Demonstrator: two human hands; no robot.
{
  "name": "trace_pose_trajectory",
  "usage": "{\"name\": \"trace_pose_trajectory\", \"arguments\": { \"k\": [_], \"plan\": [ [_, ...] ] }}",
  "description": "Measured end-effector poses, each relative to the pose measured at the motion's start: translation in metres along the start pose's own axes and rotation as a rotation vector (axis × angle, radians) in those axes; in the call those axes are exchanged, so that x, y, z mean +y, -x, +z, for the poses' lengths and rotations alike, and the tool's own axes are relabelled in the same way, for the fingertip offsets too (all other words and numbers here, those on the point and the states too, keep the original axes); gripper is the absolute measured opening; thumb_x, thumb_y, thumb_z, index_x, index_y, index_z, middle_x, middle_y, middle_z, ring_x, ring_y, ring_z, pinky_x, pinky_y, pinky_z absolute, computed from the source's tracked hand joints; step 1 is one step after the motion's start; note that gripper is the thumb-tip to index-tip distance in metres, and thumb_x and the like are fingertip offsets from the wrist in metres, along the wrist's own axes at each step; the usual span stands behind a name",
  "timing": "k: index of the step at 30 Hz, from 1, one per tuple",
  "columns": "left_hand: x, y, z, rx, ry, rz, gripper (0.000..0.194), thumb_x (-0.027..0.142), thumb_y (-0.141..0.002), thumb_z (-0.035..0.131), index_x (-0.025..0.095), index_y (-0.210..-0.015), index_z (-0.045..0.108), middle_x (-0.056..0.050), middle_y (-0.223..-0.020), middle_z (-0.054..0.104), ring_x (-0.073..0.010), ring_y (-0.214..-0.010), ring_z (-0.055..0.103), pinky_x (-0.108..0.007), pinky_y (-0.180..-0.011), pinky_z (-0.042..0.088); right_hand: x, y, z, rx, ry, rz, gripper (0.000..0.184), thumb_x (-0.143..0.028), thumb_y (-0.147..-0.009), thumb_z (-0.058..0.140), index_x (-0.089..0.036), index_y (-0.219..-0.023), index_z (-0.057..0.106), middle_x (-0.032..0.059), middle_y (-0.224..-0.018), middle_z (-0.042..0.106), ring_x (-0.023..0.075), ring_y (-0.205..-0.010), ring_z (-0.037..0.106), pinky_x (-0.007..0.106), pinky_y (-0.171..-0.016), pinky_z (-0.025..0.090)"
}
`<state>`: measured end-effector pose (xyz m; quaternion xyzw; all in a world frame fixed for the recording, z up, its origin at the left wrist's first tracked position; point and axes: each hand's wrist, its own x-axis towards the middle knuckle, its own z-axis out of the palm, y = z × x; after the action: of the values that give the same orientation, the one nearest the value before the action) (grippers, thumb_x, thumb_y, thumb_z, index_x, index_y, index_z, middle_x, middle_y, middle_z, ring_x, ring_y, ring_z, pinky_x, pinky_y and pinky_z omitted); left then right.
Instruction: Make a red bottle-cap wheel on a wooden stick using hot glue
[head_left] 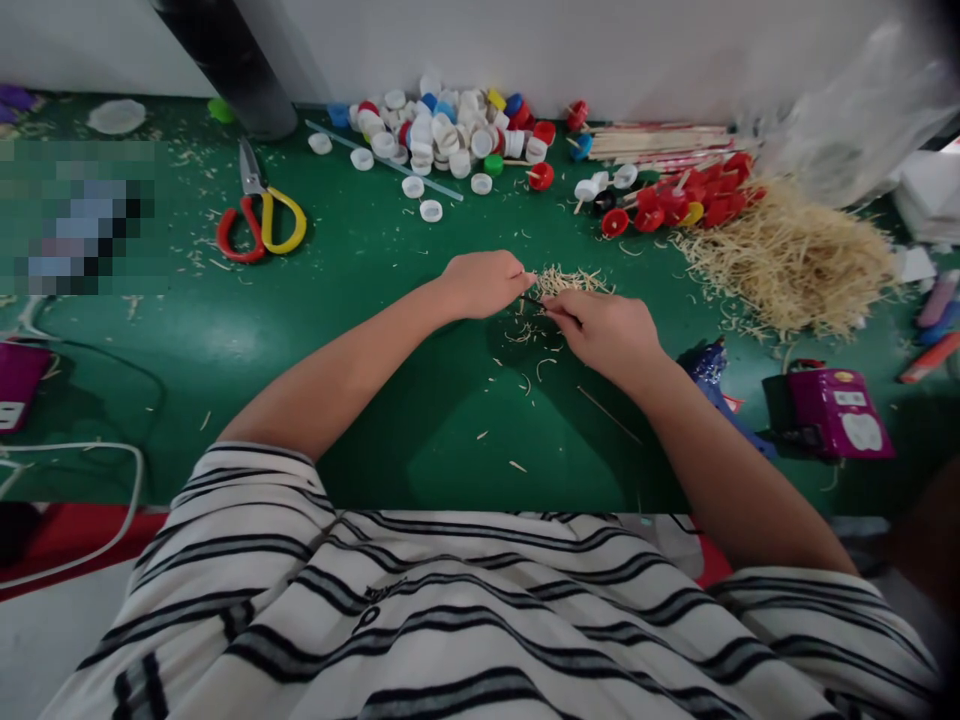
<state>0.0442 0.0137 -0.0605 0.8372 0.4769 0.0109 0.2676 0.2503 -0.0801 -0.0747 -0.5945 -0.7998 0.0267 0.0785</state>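
Note:
My left hand [484, 283] and my right hand [604, 330] meet over the middle of a green table [360, 340]. Both have the fingers pinched together around something thin and dark between them that I cannot make out. Just beyond the fingertips lies a small heap of short wooden splinters [568, 281]. More splinters are scattered on the green surface under the hands. A thin wooden stick [607, 415] lies near my right forearm.
Red and yellow scissors [260, 210] lie at the back left. A heap of plastic bottle caps [442, 130] is at the back, with caps on sticks [675, 205] and a large pile of wood splinters [795, 260] to the right. A blue glue gun [712, 380] and a purple box [836, 410] sit at right.

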Motion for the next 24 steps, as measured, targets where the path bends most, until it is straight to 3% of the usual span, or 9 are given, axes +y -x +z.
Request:
{"name": "trace_pose_trajectory", "arguments": {
  "k": [7, 13, 18, 24],
  "plan": [
    [0.000, 0.000, 0.001, 0.009, 0.003, -0.007, 0.044, 0.049, -0.102, 0.039, 0.022, -0.068, 0.044, -0.005, -0.067, 0.050, -0.0208, -0.071, 0.053, -0.036, -0.069, 0.033, 0.000, -0.003, -0.004, -0.067, 0.002, 0.020, 0.031, -0.036, -0.105, 0.048, -0.029, -0.118, 0.075, 0.0028, -0.111, 0.083, 0.0241, -0.093, 0.073, 0.032, -0.063, 0.039],
    [0.000, 0.002, -0.001, -0.009, 0.009, 0.014, 0.046, 0.048, -0.103, 0.039, 0.022, -0.065, 0.039, -0.005, -0.066, 0.050, -0.0185, -0.063, 0.047, -0.036, -0.066, 0.031, 0.003, 0.006, 0.000, -0.079, 0.039, -0.028, 0.032, -0.034, -0.105, 0.047, -0.029, -0.118, 0.076, 0.0025, -0.118, 0.082, 0.0232, -0.093, 0.073, 0.031, -0.062, 0.038],
    [0.001, 0.003, -0.003, -0.018, -0.006, 0.012, 0.046, 0.049, -0.104, 0.038, 0.021, -0.067, 0.042, -0.006, -0.070, 0.056, -0.0184, -0.065, 0.048, -0.035, -0.065, 0.032, -0.002, 0.003, 0.004, -0.012, 0.000, -0.027, 0.034, -0.036, -0.108, 0.044, -0.029, -0.123, 0.074, 0.0018, -0.126, 0.080, 0.0224, -0.100, 0.074, 0.031, -0.064, 0.038],
    [-0.001, 0.001, -0.001, -0.008, -0.007, 0.007, 0.045, 0.048, -0.103, 0.038, 0.021, -0.066, 0.042, -0.006, -0.068, 0.055, -0.0191, -0.066, 0.049, -0.035, -0.066, 0.031, -0.008, -0.004, 0.001, -0.051, 0.022, 0.004, 0.035, -0.035, -0.107, 0.043, -0.028, -0.121, 0.074, 0.0039, -0.119, 0.082, 0.0233, -0.094, 0.072, 0.031, -0.061, 0.031]
  ]
}}
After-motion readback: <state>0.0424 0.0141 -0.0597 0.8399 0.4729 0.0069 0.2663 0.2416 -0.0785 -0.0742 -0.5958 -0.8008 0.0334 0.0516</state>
